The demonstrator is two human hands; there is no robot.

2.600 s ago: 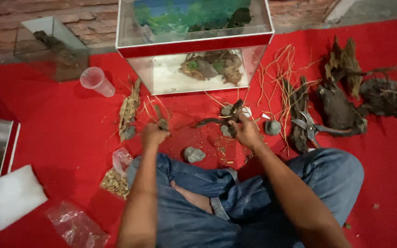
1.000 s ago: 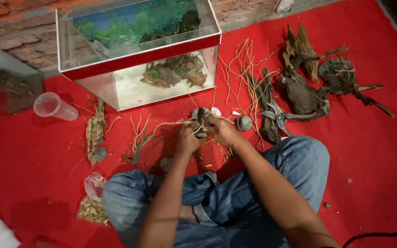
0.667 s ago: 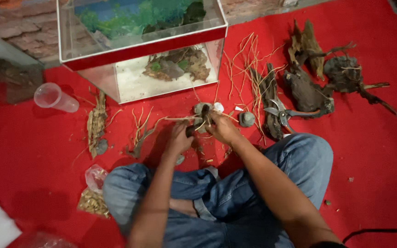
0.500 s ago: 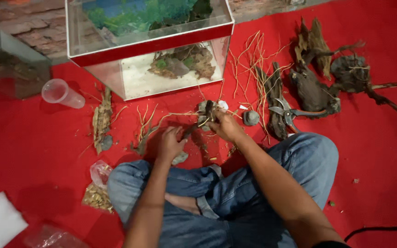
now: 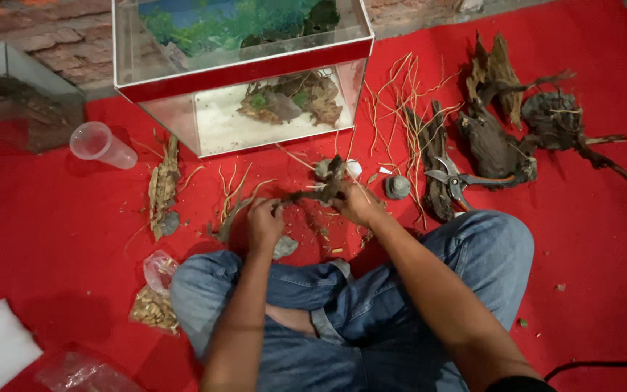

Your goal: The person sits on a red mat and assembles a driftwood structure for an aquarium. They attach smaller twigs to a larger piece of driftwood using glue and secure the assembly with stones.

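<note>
I sit cross-legged on a red cloth [image 5: 52, 239]. Between my hands is a dark forked piece of driftwood [image 5: 321, 190] with a small grey stone at its top. My left hand [image 5: 264, 221] grips the wood's left end. My right hand [image 5: 357, 203] holds its right side, fingers curled around it. Both hands hover just above the cloth in front of my knees. A flat grey stone [image 5: 284, 247] lies under my left hand, by my knee.
A red-rimmed glass aquarium [image 5: 244, 69] with wood and plants inside stands ahead. Pruning shears [image 5: 455, 180], large driftwood pieces [image 5: 502, 138], thin twigs [image 5: 400, 94], a round stone [image 5: 398, 186], a plastic cup [image 5: 99, 145], a small glass tank [image 5: 19, 98] and a bag of chips [image 5: 155, 294] surround me.
My hands came together on the driftwood piece and shifted slightly left and down with it; the camera view drifted, so the aquarium sits more to the right.
</note>
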